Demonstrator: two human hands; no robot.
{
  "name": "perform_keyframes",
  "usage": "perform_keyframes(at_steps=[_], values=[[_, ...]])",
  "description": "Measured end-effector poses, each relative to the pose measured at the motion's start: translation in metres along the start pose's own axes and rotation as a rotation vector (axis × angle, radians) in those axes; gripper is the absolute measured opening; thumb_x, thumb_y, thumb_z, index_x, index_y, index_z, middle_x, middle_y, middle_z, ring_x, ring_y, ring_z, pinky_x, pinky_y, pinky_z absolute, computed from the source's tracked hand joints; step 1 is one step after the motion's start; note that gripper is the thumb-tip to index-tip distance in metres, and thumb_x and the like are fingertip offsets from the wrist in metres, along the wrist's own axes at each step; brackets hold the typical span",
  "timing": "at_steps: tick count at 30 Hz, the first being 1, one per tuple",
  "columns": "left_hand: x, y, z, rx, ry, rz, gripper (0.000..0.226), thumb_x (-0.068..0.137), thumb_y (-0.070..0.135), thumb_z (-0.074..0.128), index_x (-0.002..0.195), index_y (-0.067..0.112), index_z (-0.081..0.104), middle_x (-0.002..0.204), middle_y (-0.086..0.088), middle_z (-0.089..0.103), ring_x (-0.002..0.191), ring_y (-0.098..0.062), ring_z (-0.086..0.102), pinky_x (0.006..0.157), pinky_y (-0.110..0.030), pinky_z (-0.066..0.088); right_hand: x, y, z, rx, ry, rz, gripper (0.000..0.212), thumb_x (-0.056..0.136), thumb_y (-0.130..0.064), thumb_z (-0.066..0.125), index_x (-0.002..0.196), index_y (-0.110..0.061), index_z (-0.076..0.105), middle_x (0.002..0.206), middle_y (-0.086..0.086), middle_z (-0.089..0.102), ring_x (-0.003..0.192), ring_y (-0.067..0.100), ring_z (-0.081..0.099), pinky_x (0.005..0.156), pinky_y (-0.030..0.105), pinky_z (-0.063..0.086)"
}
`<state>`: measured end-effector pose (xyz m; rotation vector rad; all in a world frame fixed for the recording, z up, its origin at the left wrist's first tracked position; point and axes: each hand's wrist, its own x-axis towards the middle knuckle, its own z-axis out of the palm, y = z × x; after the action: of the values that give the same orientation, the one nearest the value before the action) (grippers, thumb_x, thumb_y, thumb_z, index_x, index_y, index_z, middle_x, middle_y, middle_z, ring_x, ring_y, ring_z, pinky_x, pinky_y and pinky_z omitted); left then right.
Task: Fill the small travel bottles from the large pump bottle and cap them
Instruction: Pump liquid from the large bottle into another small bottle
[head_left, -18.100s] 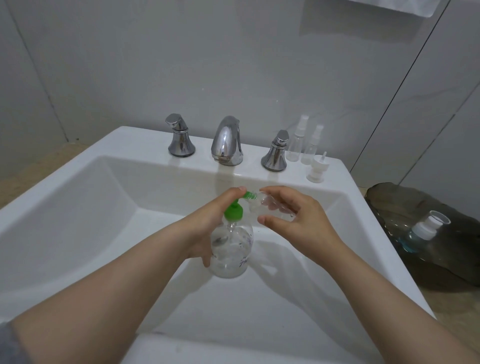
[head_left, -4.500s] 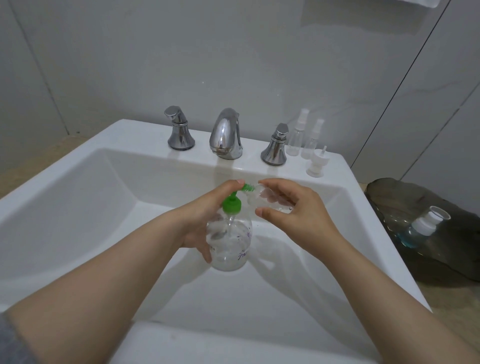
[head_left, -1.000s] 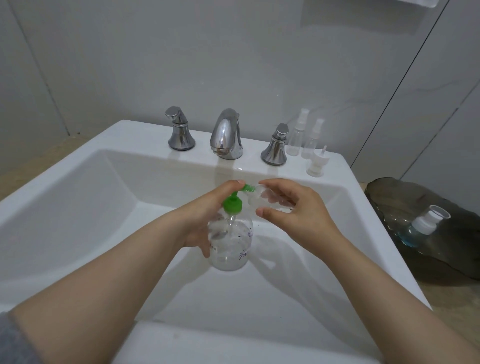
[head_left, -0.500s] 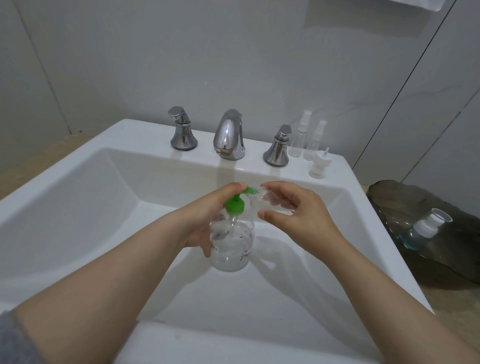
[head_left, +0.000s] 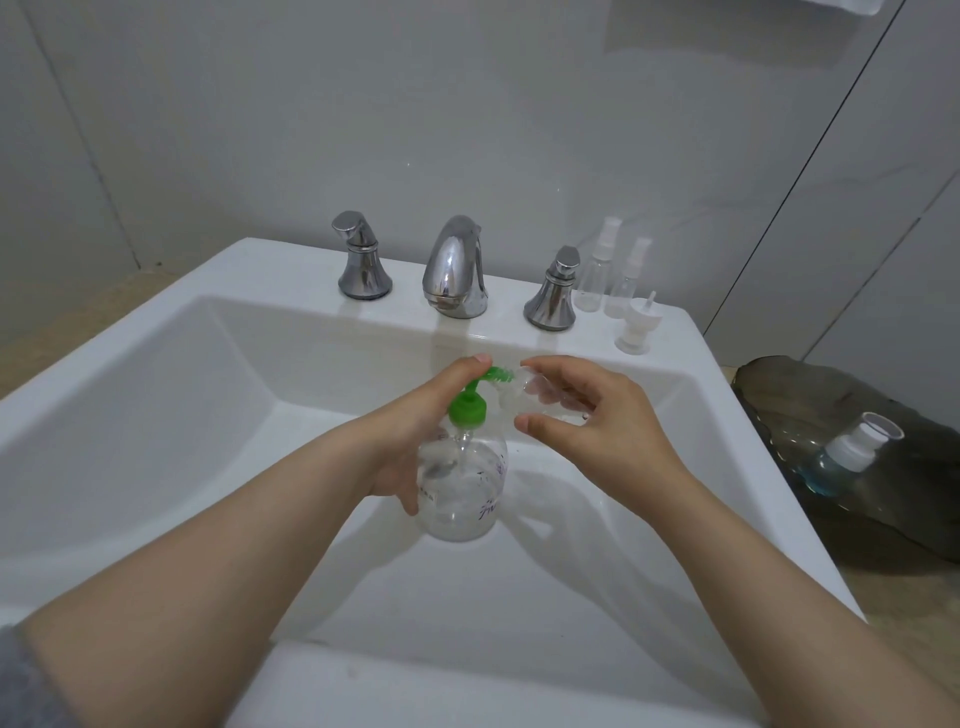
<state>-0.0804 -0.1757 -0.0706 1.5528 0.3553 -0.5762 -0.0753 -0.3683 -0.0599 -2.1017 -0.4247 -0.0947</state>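
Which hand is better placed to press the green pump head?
Left: left hand grips the large clear pump bottle, fingertip on its green pump head; right hand holds the small clear bottle.

Right hand (head_left: 605, 434) holds travel bottle (head_left: 524, 397) at pump bottle (head_left: 462, 491).

a white sink (head_left: 156, 332) fills the lower frame. on its back ledge, upper centre, a chrome spout (head_left: 455, 267) stands between a left handle (head_left: 362, 260) and a right handle (head_left: 555, 291). further right, two clear spray bottles (head_left: 597, 275) stand upright, with a loose white spray top (head_left: 638, 325) just in front. at the right edge, a dark tray (head_left: 831, 395) lies on a beige surface (head_left: 924, 613).
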Motion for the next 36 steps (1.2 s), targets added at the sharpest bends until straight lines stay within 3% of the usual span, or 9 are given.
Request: perform_keyframes(at_steps=[4,9,19,27,32,36], values=[[-0.0001,0.0010,-0.0004,-0.013,0.024,0.007,0.103,0.045,0.080,0.064,0.137,0.036,0.051,0.150,-0.008,0.041,0.139,-0.039,0.040,0.107,-0.073,0.026,0.0006,-0.0008,0.0003,-0.002,-0.003,0.000,0.044,0.075,-0.018,0.080,0.113,-0.033,0.065,0.101,-0.011,0.069,0.099,0.001,0.062,0.095,0.021,0.048],[0.0014,0.0016,-0.0013,-0.056,0.036,0.029,0.071,0.073,0.069,0.062,0.132,0.030,0.055,0.144,-0.008,0.044,0.135,-0.039,0.041,0.106,-0.076,0.022,-0.0003,-0.0007,0.0005,-0.009,-0.025,0.010,0.044,0.074,-0.017,0.080,0.112,-0.033,0.065,0.103,-0.013,0.069,0.101,-0.001,0.062,0.095,0.018,0.047],[0.0001,0.0020,-0.0003,-0.041,0.026,-0.006,0.090,0.055,0.071,0.061,0.135,0.032,0.053,0.150,-0.010,0.042,0.137,-0.041,0.041,0.108,-0.075,0.021,0.0000,0.0003,0.0005,-0.022,-0.019,0.010,0.044,0.075,-0.019,0.080,0.113,-0.034,0.065,0.101,-0.011,0.069,0.100,0.002,0.062,0.097,0.025,0.048],[-0.0019,0.0022,0.0014,-0.015,0.002,-0.040,0.091,0.070,0.085,0.047,0.146,0.034,0.044,0.155,-0.009,0.035,0.142,-0.040,0.034,0.111,-0.073,0.018,-0.0008,-0.0005,0.0003,-0.017,0.004,-0.019,0.046,0.074,-0.018,0.080,0.115,-0.034,0.065,0.102,-0.011,0.070,0.102,0.002,0.062,0.097,0.024,0.048],[-0.0050,0.0037,0.0028,0.010,0.000,-0.034,0.113,0.048,0.084,0.051,0.149,0.035,0.039,0.158,-0.008,0.031,0.145,-0.041,0.029,0.111,-0.073,0.018,-0.0007,-0.0005,0.0002,-0.002,0.013,-0.019,0.046,0.074,-0.019,0.081,0.116,-0.032,0.066,0.102,-0.012,0.070,0.102,0.003,0.062,0.098,0.025,0.048],[-0.0019,0.0025,0.0014,-0.011,0.001,-0.030,0.097,0.065,0.084,0.053,0.148,0.036,0.041,0.157,-0.009,0.032,0.144,-0.041,0.029,0.111,-0.074,0.018,-0.0008,-0.0006,0.0004,0.006,0.011,-0.020,0.046,0.074,-0.017,0.080,0.115,-0.032,0.065,0.102,-0.011,0.070,0.101,0.003,0.062,0.097,0.025,0.048]])
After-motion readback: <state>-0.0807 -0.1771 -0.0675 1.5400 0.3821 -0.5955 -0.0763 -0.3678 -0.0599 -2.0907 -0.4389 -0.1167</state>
